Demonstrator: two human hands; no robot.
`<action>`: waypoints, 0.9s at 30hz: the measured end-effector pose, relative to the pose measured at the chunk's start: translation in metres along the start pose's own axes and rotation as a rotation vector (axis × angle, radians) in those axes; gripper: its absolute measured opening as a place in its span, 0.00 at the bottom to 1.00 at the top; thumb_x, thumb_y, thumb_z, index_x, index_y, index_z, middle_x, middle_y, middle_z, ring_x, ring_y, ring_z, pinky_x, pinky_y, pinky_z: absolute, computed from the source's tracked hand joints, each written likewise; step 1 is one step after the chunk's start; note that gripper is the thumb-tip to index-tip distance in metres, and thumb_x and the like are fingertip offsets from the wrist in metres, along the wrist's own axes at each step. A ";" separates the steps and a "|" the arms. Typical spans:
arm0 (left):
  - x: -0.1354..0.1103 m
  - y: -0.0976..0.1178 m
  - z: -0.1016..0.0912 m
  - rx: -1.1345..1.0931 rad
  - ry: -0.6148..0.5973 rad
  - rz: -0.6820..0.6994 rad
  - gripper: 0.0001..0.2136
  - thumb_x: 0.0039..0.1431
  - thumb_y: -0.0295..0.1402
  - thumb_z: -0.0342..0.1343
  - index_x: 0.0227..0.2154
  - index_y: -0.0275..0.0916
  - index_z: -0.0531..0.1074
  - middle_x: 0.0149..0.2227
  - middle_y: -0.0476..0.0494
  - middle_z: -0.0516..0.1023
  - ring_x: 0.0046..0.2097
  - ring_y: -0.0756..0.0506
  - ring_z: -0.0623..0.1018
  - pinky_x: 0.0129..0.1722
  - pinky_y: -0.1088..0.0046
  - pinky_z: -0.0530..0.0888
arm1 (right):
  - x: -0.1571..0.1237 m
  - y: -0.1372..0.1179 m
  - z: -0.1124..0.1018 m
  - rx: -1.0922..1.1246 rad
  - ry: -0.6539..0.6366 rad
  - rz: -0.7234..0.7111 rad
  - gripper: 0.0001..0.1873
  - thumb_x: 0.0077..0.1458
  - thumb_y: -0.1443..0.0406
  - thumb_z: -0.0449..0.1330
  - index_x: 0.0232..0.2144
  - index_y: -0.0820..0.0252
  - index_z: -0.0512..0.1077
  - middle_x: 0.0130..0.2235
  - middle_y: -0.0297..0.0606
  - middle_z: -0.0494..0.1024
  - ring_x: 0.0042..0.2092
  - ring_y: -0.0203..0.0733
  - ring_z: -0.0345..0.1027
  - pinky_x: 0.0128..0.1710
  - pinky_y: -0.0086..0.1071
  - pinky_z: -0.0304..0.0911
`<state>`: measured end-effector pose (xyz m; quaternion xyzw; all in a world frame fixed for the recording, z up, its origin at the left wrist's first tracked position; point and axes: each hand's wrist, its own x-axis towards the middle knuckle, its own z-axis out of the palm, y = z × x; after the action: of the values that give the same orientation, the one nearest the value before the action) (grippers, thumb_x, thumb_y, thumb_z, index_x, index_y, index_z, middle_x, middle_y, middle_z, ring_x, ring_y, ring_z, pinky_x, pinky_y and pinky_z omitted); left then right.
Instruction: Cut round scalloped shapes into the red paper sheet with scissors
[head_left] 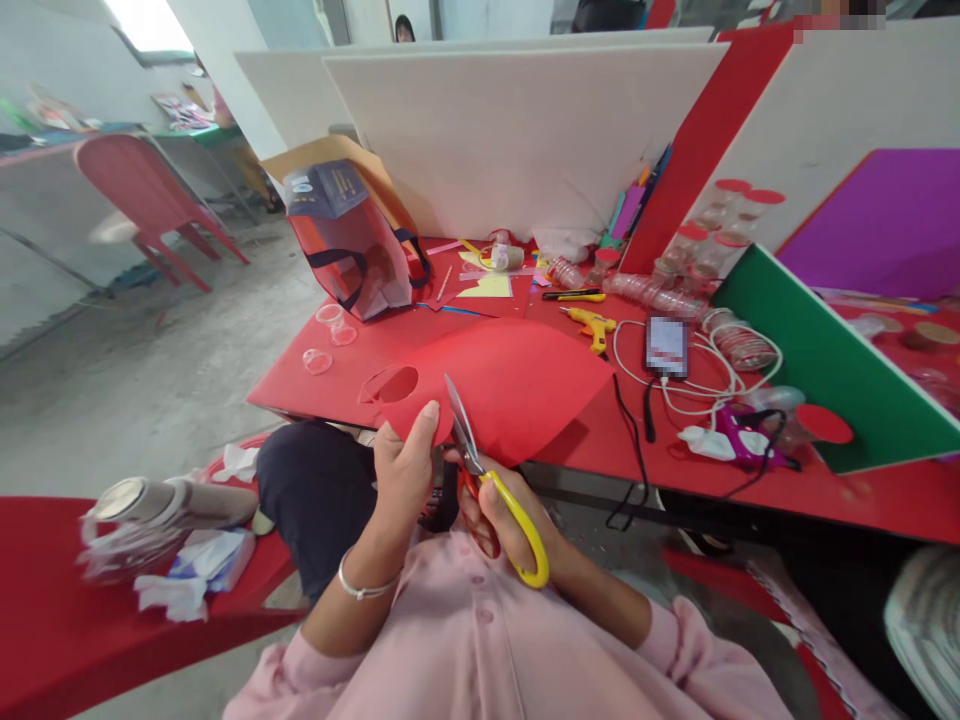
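A large sheet of red paper (517, 385) is held up in front of me, above my lap and the near edge of the red table (862, 490). It has a round hole cut near its left corner. My left hand (405, 465) pinches the sheet's lower left edge, thumb on top. My right hand (502, 515) grips yellow-handled scissors (480, 470), fingers through the handles. The metal blades point up into the paper's lower edge.
On the table lie a yellow glue gun (592, 325), a phone (666, 345) with white cables, plastic jars (720, 215), an orange bag (349, 245) and paper scraps. White boards stand behind, a green board (825, 370) to the right. A bench (45, 610) at left holds rolls and tissues.
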<state>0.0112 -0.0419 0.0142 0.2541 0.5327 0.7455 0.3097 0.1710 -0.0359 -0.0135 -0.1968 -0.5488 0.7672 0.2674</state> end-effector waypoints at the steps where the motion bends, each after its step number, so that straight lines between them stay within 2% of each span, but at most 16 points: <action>1: 0.000 0.000 -0.001 0.006 0.000 0.000 0.21 0.60 0.51 0.75 0.27 0.41 0.76 0.23 0.51 0.76 0.24 0.48 0.77 0.23 0.74 0.76 | 0.000 0.000 0.001 0.005 0.003 0.000 0.47 0.69 0.27 0.56 0.64 0.59 0.72 0.25 0.21 0.60 0.20 0.31 0.48 0.18 0.26 0.57; 9: 0.002 -0.006 0.000 0.007 -0.003 0.017 0.20 0.59 0.50 0.75 0.28 0.40 0.77 0.24 0.50 0.78 0.26 0.48 0.78 0.27 0.73 0.79 | -0.001 0.005 0.000 -0.014 0.018 -0.011 0.47 0.69 0.27 0.54 0.64 0.61 0.72 0.25 0.21 0.60 0.20 0.30 0.48 0.19 0.26 0.58; 13: 0.000 -0.005 0.001 -0.012 -0.011 -0.031 0.21 0.59 0.50 0.76 0.27 0.40 0.76 0.24 0.50 0.78 0.25 0.49 0.77 0.25 0.74 0.78 | -0.004 0.003 -0.001 -0.028 0.021 0.011 0.47 0.70 0.28 0.54 0.65 0.60 0.72 0.26 0.23 0.63 0.21 0.31 0.51 0.19 0.26 0.58; 19: -0.001 -0.005 0.003 -0.033 0.011 -0.042 0.21 0.55 0.51 0.77 0.28 0.40 0.77 0.24 0.50 0.79 0.23 0.50 0.75 0.23 0.75 0.76 | -0.006 -0.001 0.000 -0.004 0.016 0.030 0.46 0.70 0.28 0.54 0.66 0.58 0.70 0.26 0.21 0.60 0.20 0.31 0.47 0.19 0.27 0.55; 24: -0.001 -0.007 0.003 -0.046 0.013 -0.041 0.21 0.55 0.50 0.78 0.27 0.40 0.76 0.24 0.50 0.78 0.24 0.50 0.75 0.25 0.75 0.76 | -0.008 0.001 -0.004 -0.053 -0.003 0.017 0.48 0.70 0.28 0.53 0.69 0.58 0.69 0.26 0.25 0.62 0.22 0.35 0.53 0.21 0.29 0.57; 27: -0.001 -0.008 0.002 -0.058 0.002 -0.057 0.21 0.56 0.49 0.78 0.27 0.40 0.76 0.24 0.51 0.78 0.24 0.50 0.75 0.25 0.75 0.76 | -0.008 0.000 -0.004 -0.081 -0.007 0.008 0.47 0.71 0.28 0.52 0.69 0.58 0.69 0.27 0.25 0.62 0.22 0.35 0.53 0.21 0.30 0.58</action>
<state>0.0153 -0.0396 0.0074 0.2292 0.5181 0.7518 0.3375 0.1795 -0.0374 -0.0149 -0.2070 -0.5795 0.7461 0.2544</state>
